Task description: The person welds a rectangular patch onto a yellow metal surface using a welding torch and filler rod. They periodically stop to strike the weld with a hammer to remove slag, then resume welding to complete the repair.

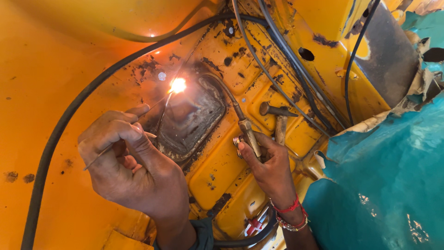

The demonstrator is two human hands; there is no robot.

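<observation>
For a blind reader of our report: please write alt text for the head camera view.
The right hand holds a brass torch whose bright flame meets a thin rod held by the left hand, at a grey patch on an orange metal panel.

Red thread, beaded bracelets on right wrist (290,216); grey-green left sleeve (202,234).

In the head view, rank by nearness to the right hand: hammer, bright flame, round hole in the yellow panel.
From the right hand:
1. Hammer, just above the fingers.
2. Bright flame, up and to the left.
3. Round hole, far up near the top.
</observation>
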